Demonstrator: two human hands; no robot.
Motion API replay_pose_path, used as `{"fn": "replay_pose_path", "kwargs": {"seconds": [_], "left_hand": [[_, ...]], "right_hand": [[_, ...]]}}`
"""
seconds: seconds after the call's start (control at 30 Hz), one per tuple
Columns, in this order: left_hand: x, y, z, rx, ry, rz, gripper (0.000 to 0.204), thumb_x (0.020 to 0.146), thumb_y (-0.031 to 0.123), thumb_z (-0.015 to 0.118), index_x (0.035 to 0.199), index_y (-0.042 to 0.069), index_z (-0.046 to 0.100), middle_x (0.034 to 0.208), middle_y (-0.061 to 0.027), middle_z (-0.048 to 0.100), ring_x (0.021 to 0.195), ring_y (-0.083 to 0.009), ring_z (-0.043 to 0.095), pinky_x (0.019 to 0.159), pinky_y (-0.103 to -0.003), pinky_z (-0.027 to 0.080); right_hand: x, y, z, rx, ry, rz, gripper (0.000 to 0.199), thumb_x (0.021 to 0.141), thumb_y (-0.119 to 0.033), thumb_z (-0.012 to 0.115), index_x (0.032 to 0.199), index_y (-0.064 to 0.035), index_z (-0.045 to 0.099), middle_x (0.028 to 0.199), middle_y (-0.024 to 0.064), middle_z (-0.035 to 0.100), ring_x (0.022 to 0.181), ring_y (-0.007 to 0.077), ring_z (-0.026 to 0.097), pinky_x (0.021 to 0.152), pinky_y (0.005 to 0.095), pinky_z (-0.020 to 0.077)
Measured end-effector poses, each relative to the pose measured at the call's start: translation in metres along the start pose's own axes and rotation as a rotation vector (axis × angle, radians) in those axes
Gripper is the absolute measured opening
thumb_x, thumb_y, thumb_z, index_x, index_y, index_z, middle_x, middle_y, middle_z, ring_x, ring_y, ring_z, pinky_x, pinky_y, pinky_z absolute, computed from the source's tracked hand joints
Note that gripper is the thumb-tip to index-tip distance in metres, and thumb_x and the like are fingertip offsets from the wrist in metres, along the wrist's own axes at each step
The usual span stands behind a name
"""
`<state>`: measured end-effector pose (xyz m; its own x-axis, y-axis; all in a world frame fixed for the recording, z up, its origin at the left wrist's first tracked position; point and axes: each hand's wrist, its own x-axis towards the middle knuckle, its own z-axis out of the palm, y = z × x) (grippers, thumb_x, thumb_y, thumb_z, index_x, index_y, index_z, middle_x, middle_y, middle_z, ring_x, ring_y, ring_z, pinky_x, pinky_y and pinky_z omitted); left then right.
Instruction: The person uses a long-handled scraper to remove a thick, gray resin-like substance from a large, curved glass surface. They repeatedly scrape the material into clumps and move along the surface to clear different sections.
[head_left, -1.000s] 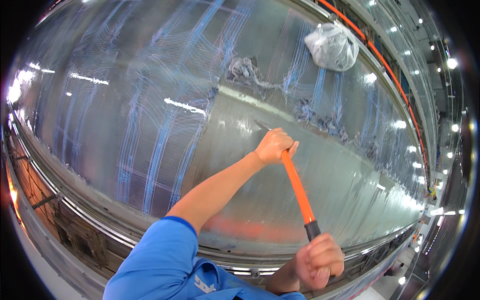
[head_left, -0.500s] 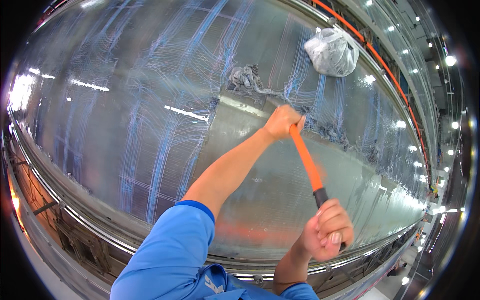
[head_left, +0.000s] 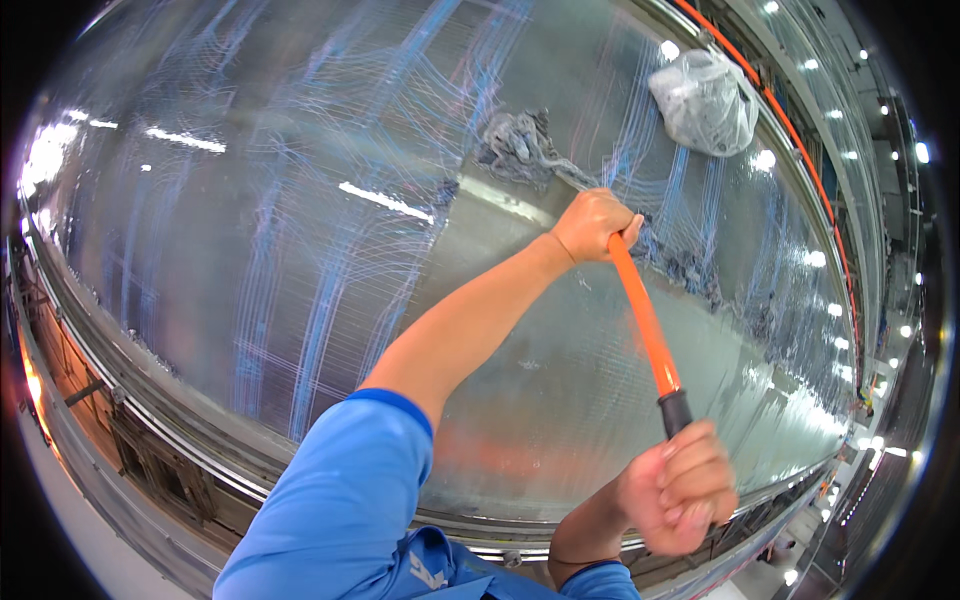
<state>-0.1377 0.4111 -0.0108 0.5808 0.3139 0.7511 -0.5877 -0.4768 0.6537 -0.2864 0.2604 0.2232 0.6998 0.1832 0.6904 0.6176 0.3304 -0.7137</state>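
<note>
Both of my hands are closed on a long orange-handled scraper (head_left: 645,320), held slanting over a wide, wet, shiny metal surface (head_left: 490,390). My left hand (head_left: 597,224) wraps the handle at its far end, and it hides the tool's head. Closer to me, my right hand (head_left: 682,488) grips the black end of the handle. Just beyond the left hand lies a crumpled heap of grey residue (head_left: 520,148). A ragged line of more grey residue (head_left: 685,272) runs off to the right. Blue and violet streaks mark the film beyond it.
A tied translucent plastic bag (head_left: 703,103) rests near the surface's far right edge. An orange hose (head_left: 795,125) follows that edge. Metal rails (head_left: 190,455) border the near side, with framework below them. Bright lamps reflect off the wet metal.
The view has shifted slightly, so the bag and the residue appear farther right. My right hand has come lower, nearer to me. Both hands keep their hold on the scraper.
</note>
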Motion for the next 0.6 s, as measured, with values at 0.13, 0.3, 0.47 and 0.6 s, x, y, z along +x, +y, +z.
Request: {"fn": "replay_pose_path", "kwargs": {"seconds": [0.13,0.3,0.47,0.6], "left_hand": [[0.001,0.024,-0.007,0.033,0.022,-0.027,0.039,0.087,0.007,0.068,0.056,0.008,0.044,0.053,-0.0082,0.049,0.05,-0.0323,0.049,0.055,-0.042,0.042],[-0.061,0.101,-0.04,0.052,-0.027,-0.146,0.039,0.085,0.006,0.069,0.056,0.009,0.043,0.053,-0.0079,0.047,0.049,-0.0309,0.048,0.055,-0.042,0.041],[-0.053,0.072,-0.042,0.056,-0.041,-0.097,0.037,0.084,0.005,0.07,0.058,0.01,0.044,0.053,-0.0075,0.045,0.049,-0.0299,0.046,0.052,-0.041,0.037],[-0.018,0.013,-0.022,0.034,0.011,-0.039,0.038,0.087,0.007,0.069,0.057,0.009,0.044,0.053,-0.007,0.047,0.049,-0.0303,0.048,0.053,-0.041,0.037]], "right_hand": [[-0.009,-0.012,0.003,-0.033,0.042,0.006,0.026,0.085,-0.01,0.057,0.064,-0.0116,0.042,0.054,-0.0016,0.048,0.044,0.0128,0.041,0.052,0.0326,0.0384],[-0.038,-0.083,-0.003,0.036,-0.065,0.091,0.025,0.084,-0.009,0.056,0.064,-0.0117,0.042,0.053,0.0,0.046,0.044,0.0127,0.041,0.052,0.0328,0.0382],[-0.037,-0.069,0.009,0.001,-0.061,0.077,0.032,0.086,-0.016,0.061,0.063,-0.0153,0.04,0.053,0.0003,0.041,0.045,0.0135,0.039,0.049,0.0334,0.0368],[-0.012,-0.016,0.008,0.022,-0.062,0.021,0.025,0.084,-0.016,0.052,0.062,-0.0174,0.04,0.054,-0.0031,0.042,0.049,0.0099,0.038,0.058,0.0309,0.0374]]}}
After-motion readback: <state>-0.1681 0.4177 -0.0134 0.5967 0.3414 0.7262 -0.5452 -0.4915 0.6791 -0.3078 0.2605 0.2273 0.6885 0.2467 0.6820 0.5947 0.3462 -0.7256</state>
